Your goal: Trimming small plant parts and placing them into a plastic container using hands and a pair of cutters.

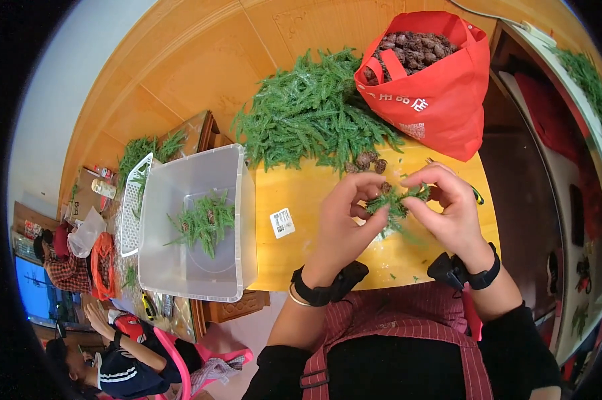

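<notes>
Over the yellow table point(301, 257), both my hands pinch a small green artificial fir sprig point(396, 200). My left hand point(346, 223) grips its left side between thumb and fingers, with a small brown pine cone point(386, 188) at the fingertips. At the sprig's right end, the thumb and forefinger of my right hand point(450, 212) are closed on it. Just beyond my left fingers lie a few loose pine cones point(366, 160). Part of a yellow-and-black tool point(478, 195) shows beside my right hand, the rest hidden.
Behind is a big heap of fir sprigs point(308, 110), beside a red bag point(441, 100) full of pine cones. A clear plastic bin point(244, 220) at left holds finished-looking sprigs point(208, 223). A white label point(282, 223) lies on the table. Another person point(131, 360) sits at lower left.
</notes>
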A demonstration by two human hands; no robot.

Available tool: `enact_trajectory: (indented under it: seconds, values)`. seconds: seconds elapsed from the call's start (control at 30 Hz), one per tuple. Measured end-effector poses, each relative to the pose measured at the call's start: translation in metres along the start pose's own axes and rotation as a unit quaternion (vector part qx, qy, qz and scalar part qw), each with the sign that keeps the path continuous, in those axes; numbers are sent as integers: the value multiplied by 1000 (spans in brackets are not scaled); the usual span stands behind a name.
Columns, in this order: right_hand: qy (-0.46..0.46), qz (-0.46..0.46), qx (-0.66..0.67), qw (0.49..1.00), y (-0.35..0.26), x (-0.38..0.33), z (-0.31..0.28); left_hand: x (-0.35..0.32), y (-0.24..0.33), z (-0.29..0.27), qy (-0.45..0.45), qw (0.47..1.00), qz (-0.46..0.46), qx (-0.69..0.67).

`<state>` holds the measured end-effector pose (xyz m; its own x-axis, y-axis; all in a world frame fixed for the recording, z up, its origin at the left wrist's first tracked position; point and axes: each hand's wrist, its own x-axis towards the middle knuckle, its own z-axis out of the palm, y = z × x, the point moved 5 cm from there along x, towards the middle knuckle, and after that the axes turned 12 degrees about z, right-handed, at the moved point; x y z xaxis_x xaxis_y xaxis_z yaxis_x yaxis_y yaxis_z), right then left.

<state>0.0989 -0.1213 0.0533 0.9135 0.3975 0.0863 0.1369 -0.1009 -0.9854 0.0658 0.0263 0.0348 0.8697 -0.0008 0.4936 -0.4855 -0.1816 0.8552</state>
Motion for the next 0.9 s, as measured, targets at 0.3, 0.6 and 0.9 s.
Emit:
enact_trajectory:
  seconds: [0.3,0.6,0.9]
  values:
    - [11,-107,15,994,6,-6,-3,-3,-7,1,-34,994,-10,-102]
    - [117,-286,-91,947,4,-25,-1,-7,-6,6,-15,982,17,-185]
    - [97,-189,-11,977,11,-24,0,-5,4,4,-24,977,193,-88]
